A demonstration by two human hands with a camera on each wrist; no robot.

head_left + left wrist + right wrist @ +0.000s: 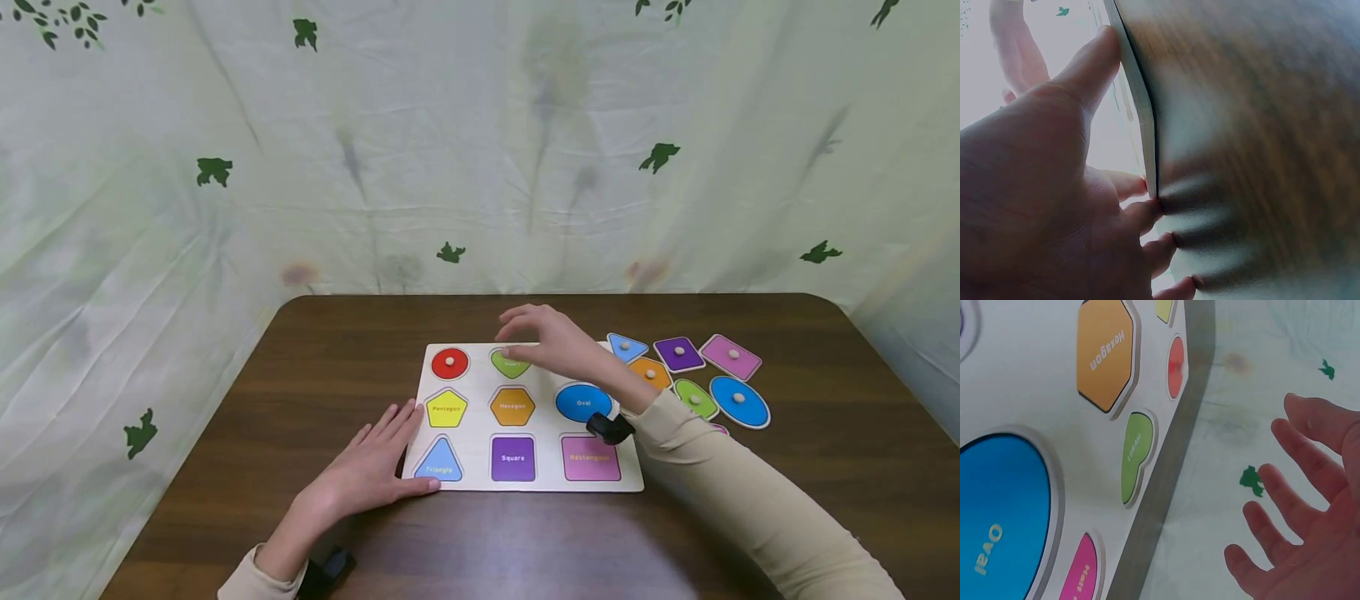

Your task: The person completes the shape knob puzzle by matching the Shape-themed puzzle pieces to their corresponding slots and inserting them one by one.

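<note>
Notably | right hand (558,337) hung empty, fingers spread | left hand (367,467) touched board (472,433), fingers extended | lax bracing could have shifted it

beige and black

the right sleeve (750,492) was long, beige and creased; the left sleeve (258,578) beige too. the right hand (551,340) had a small black device (610,428) at its wrist, the left hand (367,467) another dark device (333,568).

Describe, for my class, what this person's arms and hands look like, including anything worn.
The left sleeve and right sleeve are beige. A small black device sits at each wrist. The left hand and right hand show no gloves or rings.
</note>
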